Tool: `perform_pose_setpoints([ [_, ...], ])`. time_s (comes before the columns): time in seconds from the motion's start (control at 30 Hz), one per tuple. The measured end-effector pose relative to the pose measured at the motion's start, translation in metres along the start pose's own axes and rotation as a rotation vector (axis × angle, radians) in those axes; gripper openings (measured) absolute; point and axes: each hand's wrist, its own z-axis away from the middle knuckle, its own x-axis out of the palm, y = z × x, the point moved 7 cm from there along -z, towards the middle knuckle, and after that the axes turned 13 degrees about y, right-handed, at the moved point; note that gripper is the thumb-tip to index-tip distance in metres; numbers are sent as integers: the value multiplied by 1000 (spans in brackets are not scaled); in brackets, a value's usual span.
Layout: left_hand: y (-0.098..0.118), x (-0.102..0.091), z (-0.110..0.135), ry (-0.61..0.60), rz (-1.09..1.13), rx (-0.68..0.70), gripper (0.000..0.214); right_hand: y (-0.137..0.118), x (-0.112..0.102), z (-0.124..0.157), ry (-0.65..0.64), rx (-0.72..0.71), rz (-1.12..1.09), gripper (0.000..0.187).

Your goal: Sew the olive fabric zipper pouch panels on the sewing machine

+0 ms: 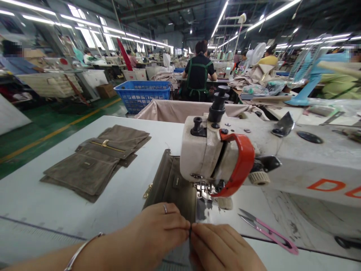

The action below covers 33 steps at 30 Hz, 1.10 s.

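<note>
A brown-grey fabric bag piece (182,194) with a small label and a gold zip pull lies on the white table, its right edge by the presser foot (203,190) of a sewing machine (208,150). My left hand (158,235), wearing a ring, lies over the near end of the piece and pinches its edge. Close against it, my right hand (224,246) has its fingertips closed on the same edge. The hands hide the near end of the fabric. Pink-handled thread snips (270,231) rest on the machine bed, right of my right hand.
Several similar brown-grey pieces (96,160) are stacked at the table's left. Beyond the far edge stand a fabric-lined bin (169,109) and a blue plastic basket (142,94). A person (200,71) sits ahead, back turned. A blue fan (307,79) stands at right.
</note>
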Motion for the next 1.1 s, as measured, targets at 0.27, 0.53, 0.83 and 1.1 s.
perform_pose_setpoints([
  [0.27, -22, 6, -9, -6, -60, 30, 22, 15, 6, -10, -45, 59, -67, 27],
  [0.53, -42, 3, -23, 23, -130, 62, 20, 32, 16, -10, -204, 145, -18, 33],
  [0.83, -64, -1, -41, 30, -153, -5, 19, 37, 21, -12, -136, 123, 103, 31],
  [1.1, -80, 1, -45, 45, -206, -81, 18, 38, 19, -13, -86, 119, 39, 28],
])
